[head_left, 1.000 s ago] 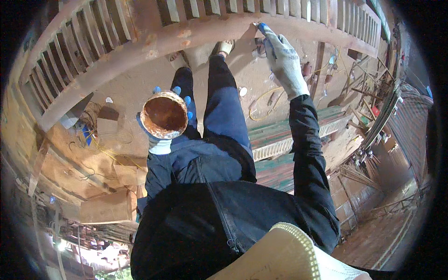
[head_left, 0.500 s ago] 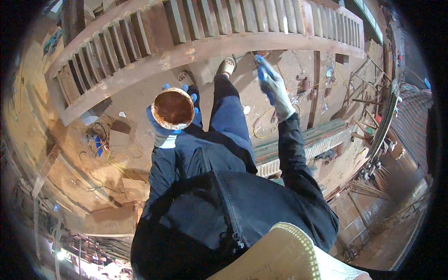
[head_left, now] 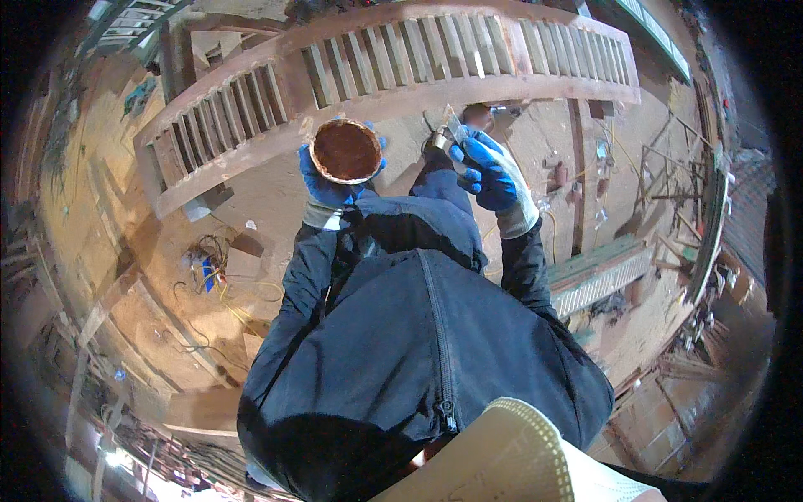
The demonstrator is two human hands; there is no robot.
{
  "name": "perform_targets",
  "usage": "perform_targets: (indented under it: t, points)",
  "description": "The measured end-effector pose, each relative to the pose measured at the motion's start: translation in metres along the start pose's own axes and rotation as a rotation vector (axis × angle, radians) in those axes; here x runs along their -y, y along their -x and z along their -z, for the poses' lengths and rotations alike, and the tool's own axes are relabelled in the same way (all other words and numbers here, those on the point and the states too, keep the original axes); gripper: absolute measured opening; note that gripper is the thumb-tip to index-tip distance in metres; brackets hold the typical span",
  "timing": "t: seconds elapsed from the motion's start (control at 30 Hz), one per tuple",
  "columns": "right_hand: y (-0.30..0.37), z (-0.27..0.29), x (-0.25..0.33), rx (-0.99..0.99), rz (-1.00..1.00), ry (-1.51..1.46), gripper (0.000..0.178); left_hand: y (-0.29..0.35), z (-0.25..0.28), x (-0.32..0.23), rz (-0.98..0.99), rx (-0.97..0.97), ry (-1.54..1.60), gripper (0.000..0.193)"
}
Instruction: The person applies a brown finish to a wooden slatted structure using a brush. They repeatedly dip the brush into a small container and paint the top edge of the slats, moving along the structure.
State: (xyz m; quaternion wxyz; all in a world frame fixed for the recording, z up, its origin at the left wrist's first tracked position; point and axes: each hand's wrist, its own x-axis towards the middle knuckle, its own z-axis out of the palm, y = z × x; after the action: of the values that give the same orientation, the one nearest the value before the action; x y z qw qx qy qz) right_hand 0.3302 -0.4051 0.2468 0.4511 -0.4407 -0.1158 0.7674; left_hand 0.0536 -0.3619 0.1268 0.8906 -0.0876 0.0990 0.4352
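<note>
My left hand [head_left: 324,189], in a blue-palmed glove, is closed around a round bowl [head_left: 346,181] from below and the sides. Reddish-brown paste [head_left: 345,151] fills the bowl, which shows its opening to me. My gloved right hand [head_left: 493,174] grips a putty knife [head_left: 456,127] with a thin, flat blade pointing up and left. Its handle is mostly hidden by the fingers. Just beyond both hands runs a long, curved, slatted wooden railing [head_left: 468,89] in reddish brown. The bowl's far rim overlaps its near rail in the view; touching or apart I cannot tell.
Another slatted piece [head_left: 602,280] lies on the floor at the right. Tangled cables [head_left: 213,259] and a brown block [head_left: 247,244] are on the left. A reddish container [head_left: 556,177] stands right of my right hand. Long bars [head_left: 577,192] lie beyond it.
My left hand has carried the bowl to the right and slightly away from me. My right hand has turned toward the bowl, and its blade now shows clearly instead of blurred.
</note>
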Motion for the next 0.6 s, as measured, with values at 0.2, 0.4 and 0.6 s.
perform_targets:
  t: [0.2, 0.4, 0.6]
  points:
    - [-0.046, 0.115, 0.004, -0.199, 0.181, 0.840, 0.029, -0.025, -0.023, 0.059, -0.102, -0.041, 0.130, 0.090]
    - [-0.093, 0.228, 0.026, 0.033, 0.179, 1.973, 0.033, -0.044, -0.023, 0.126, -0.253, -0.176, 0.233, 0.087]
    - [-0.078, 0.256, 0.066, -0.292, 0.554, 1.450, 0.027, -0.038, -0.024, 0.174, -0.417, -0.352, 0.271, 0.088]
